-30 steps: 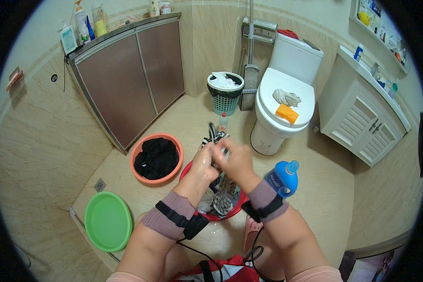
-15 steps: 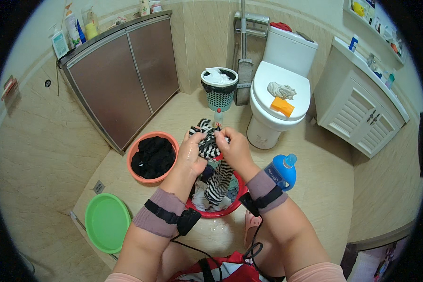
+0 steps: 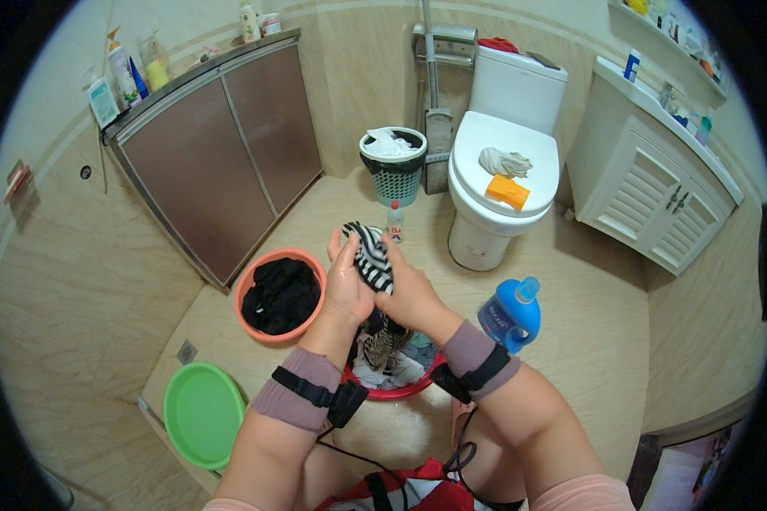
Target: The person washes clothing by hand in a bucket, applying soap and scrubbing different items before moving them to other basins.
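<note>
A black-and-white striped cloth (image 3: 371,258) is bunched between my two hands, above a red basin (image 3: 392,393). My left hand (image 3: 348,281) is closed around its left side, and wet skin shows there. From the right, my right hand (image 3: 407,294) grips the same cloth, fingers partly hidden behind it. Below, the basin holds wet laundry (image 3: 392,358) in white, grey and patterned fabric; my hands and forearms cover its far part. The exact kind of striped garment cannot be made out.
Left of the red basin stand an orange basin (image 3: 240,315) of black clothes and a green basin (image 3: 203,417). A blue detergent bottle (image 3: 511,315) is to the right. Ahead are a small clear bottle (image 3: 395,223), a waste basket (image 3: 394,180) and a toilet (image 3: 496,223).
The striped cloth has been gathered into a tighter bundle; its hanging end no longer shows as before. My hands have drawn closer together around it. The view has shifted slightly.
</note>
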`<state>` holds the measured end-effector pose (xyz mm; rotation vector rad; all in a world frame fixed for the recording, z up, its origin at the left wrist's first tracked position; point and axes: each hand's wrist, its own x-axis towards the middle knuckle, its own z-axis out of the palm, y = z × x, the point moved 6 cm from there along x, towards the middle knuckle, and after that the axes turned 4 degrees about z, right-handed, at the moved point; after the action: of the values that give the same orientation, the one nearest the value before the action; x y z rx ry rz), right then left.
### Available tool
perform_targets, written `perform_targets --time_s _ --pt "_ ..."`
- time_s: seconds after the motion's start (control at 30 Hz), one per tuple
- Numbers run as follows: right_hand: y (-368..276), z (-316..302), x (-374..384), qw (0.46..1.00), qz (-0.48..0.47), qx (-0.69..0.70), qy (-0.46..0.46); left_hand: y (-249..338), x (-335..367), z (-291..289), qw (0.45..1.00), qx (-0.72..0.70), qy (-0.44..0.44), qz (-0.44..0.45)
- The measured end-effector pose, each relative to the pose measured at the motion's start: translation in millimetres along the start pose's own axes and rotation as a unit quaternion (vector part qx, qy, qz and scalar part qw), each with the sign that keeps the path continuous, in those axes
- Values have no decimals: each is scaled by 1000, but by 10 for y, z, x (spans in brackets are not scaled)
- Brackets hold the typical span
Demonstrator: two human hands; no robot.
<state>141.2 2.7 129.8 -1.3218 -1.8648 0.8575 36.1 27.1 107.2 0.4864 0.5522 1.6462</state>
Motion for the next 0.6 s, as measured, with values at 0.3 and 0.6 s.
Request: perform_targets --time_s 0.3,0.6 --pt "-490 -43 -350 984 -169 -52 -19 -168 272 -428 974 -124 -50 -184" --pt "-72 -299 60 992 -30 -5 121 -418 -45 -169 976 -45 68 -203"
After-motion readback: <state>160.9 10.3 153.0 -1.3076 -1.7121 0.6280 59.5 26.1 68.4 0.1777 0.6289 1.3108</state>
